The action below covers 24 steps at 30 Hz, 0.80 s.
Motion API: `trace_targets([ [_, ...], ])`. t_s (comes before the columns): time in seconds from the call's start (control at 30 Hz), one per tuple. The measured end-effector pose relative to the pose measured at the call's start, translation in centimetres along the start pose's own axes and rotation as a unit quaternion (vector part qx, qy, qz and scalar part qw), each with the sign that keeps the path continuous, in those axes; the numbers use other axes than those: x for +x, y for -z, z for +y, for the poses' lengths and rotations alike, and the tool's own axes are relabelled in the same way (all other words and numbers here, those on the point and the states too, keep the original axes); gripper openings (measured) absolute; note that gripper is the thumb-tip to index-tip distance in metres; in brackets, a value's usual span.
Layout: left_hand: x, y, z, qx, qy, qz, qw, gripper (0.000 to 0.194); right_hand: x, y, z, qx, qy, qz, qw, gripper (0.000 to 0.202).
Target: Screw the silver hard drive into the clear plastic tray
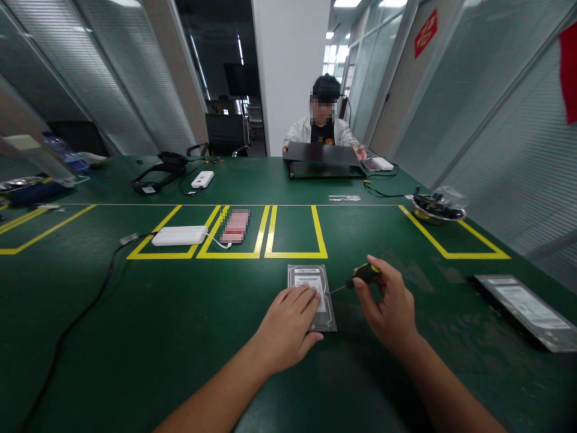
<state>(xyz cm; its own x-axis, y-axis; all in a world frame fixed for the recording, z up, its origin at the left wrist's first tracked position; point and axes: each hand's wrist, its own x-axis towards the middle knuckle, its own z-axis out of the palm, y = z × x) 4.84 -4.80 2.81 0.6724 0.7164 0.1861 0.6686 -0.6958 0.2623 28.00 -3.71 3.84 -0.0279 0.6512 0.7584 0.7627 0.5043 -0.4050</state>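
A silver hard drive (pixel 311 273) with a white label lies flat on the green table in front of me. My left hand (pixel 291 319) holds it, fingers across its top and thumb by the near edge, covering the drive's lower left part. In my right hand (pixel 390 300) is a screwdriver (pixel 365 275) with a dark green and yellow handle, pinched between thumb and fingers. Its thin shaft slants left and down, and the tip is at the drive's right edge. Whether the tip touches a screw is too small to tell.
A second drive (pixel 527 307) lies at the right. Beyond are yellow tape outlines (pixel 295 255), a white power bank (pixel 180 236) cabled to a pink phone (pixel 237 226), and a bowl of cables (pixel 437 210). Across the table a person (pixel 324 120) handles a black panel (pixel 322 154).
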Motion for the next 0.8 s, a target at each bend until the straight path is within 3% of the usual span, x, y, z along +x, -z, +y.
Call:
trace_targets([
  [0.8,-0.05,-0.12,-0.06,-0.009,-0.001,0.007,1.0,0.066,0.3,-0.1,-0.12,-0.006,0.004,-0.005,1.0,0.047],
])
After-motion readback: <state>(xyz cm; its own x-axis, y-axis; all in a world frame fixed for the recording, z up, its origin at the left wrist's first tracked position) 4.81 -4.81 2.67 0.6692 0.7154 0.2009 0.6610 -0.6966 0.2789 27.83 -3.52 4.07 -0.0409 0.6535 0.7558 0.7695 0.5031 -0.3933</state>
